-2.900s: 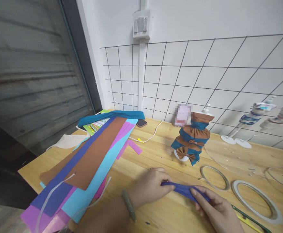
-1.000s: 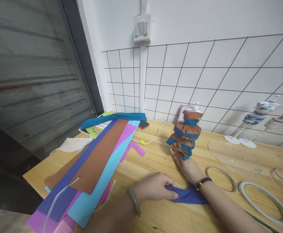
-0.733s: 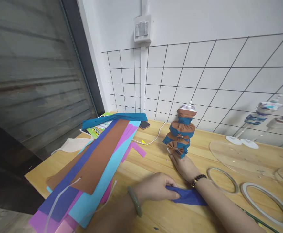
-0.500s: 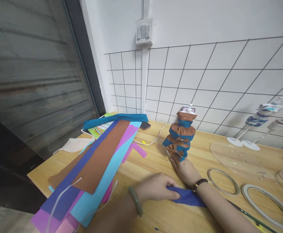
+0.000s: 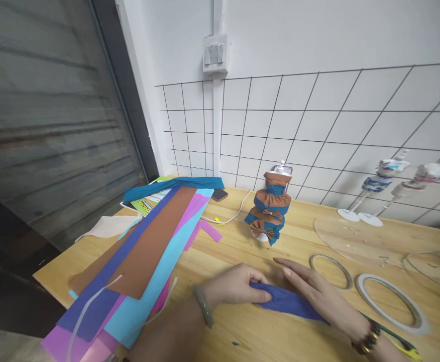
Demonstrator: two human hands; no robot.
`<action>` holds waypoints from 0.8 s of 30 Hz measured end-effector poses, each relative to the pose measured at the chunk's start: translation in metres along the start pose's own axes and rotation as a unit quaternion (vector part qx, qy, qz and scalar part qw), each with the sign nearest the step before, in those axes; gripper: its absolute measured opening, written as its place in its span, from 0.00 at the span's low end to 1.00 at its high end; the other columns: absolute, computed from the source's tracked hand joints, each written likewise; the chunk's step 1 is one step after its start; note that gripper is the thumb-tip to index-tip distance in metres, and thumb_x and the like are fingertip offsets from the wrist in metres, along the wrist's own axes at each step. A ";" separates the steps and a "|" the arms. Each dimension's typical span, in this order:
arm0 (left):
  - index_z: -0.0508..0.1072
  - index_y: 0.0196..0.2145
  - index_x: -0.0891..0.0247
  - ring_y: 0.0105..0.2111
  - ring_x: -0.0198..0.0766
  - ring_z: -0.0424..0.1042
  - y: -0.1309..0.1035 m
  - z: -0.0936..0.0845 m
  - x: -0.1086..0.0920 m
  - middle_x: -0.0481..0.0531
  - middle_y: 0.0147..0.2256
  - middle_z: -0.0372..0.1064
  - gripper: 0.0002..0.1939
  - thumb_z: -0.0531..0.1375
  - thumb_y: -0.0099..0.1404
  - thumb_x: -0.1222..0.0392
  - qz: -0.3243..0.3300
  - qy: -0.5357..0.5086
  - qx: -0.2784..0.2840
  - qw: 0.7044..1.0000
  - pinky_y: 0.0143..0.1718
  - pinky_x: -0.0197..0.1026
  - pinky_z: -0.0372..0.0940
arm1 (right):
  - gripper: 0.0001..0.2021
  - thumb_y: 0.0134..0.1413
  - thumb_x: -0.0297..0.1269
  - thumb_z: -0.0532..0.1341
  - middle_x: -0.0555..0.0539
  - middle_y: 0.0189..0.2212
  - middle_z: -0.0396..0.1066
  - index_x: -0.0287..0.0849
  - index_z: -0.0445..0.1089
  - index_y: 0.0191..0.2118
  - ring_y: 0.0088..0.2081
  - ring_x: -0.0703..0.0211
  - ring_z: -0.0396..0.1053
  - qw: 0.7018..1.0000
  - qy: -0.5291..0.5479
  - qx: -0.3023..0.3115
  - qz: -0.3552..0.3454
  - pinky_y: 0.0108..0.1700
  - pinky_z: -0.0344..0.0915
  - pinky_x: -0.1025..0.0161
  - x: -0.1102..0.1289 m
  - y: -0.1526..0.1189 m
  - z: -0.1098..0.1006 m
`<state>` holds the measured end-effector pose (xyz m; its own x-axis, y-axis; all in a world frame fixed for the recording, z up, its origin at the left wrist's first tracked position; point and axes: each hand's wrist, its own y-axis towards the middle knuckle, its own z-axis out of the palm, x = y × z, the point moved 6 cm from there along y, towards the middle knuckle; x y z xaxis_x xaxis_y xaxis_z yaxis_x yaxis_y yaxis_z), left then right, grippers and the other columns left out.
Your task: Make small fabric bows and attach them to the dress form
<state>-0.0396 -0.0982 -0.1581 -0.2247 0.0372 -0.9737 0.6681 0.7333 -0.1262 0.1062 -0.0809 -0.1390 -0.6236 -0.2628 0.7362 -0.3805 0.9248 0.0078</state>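
A dark blue strip of crepe paper (image 5: 286,300) lies on the wooden table, pinched at its left end by my left hand (image 5: 242,287). My right hand (image 5: 318,294) is over the strip's right part with fingers stretched out and nothing gripped; whether its palm touches the paper is hidden. Behind both hands stands a small mannequin (image 5: 270,206) dressed in ruffled brown and teal paper with brown bows. Partly covered by my right wrist, scissors (image 5: 391,336) with dark green and yellow handles lie at the lower right.
Stacked paper sheets (image 5: 148,241) in brown, blue and purple cover the left side. Tape rolls (image 5: 391,301) lie at the right, near a clear round sheet (image 5: 340,239). Two small mannequins on stands (image 5: 378,176) are at the back right. A phone (image 5: 219,195) and white cable (image 5: 235,213) lie behind.
My right hand has let go of the dressed mannequin's base and come back over the blue strip, fingers extended. My left hand keeps its pinch. The view has turned slightly right.
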 end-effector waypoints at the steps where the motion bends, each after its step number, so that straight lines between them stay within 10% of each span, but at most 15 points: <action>1: 0.72 0.31 0.67 0.23 0.28 0.57 0.000 0.002 0.000 0.45 0.24 0.62 0.11 0.57 0.54 0.57 0.003 -0.003 0.011 1.000 0.25 0.31 0.52 | 0.21 0.55 0.46 0.51 0.43 0.40 0.73 0.41 0.66 0.50 0.41 0.52 0.70 0.999 0.030 0.037 0.008 0.43 0.66 0.58 0.002 -0.009 0.003; 5: 0.72 0.31 0.68 0.24 0.28 0.58 -0.001 0.005 0.001 0.45 0.25 0.63 0.11 0.58 0.54 0.57 -0.003 0.001 0.023 1.000 0.26 0.31 0.53 | 0.17 0.45 0.44 0.60 0.49 0.28 0.74 0.43 0.71 0.42 0.32 0.55 0.70 0.988 0.103 0.115 0.025 0.33 0.66 0.64 0.003 -0.035 0.007; 10: 0.72 0.31 0.69 0.24 0.28 0.59 0.002 -0.004 0.005 0.45 0.24 0.63 0.12 0.58 0.53 0.56 -0.030 0.002 -0.043 0.999 0.26 0.31 0.54 | 0.13 0.46 0.45 0.60 0.55 0.16 0.64 0.41 0.69 0.22 0.21 0.66 0.61 0.987 0.114 0.074 0.088 0.22 0.57 0.71 -0.026 -0.049 -0.007; 16: 0.68 0.42 0.67 0.22 0.28 0.64 0.011 -0.022 0.022 0.51 0.33 0.67 0.19 0.59 0.52 0.58 -0.032 -0.073 -0.171 0.982 0.24 0.33 0.60 | 0.14 0.47 0.47 0.59 0.57 0.12 0.60 0.40 0.66 0.25 0.15 0.70 0.56 0.971 0.185 0.048 0.145 0.20 0.54 0.71 -0.055 -0.051 -0.008; 24: 0.69 0.32 0.68 0.17 0.30 0.65 0.017 -0.033 0.033 0.47 0.19 0.66 0.17 0.61 0.49 0.51 -0.050 -0.104 -0.251 0.961 0.19 0.33 0.58 | 0.17 0.47 0.52 0.56 0.55 0.14 0.64 0.41 0.62 0.23 0.16 0.67 0.60 0.956 0.248 -0.003 0.156 0.22 0.58 0.69 -0.059 -0.046 -0.013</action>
<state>-0.0593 -0.0622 -0.1856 -0.0889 -0.1478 -0.9850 0.2132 0.9632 -0.1638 0.1691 -0.1046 -0.1740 -0.3048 0.1875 0.9338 -0.2237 0.9389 -0.2615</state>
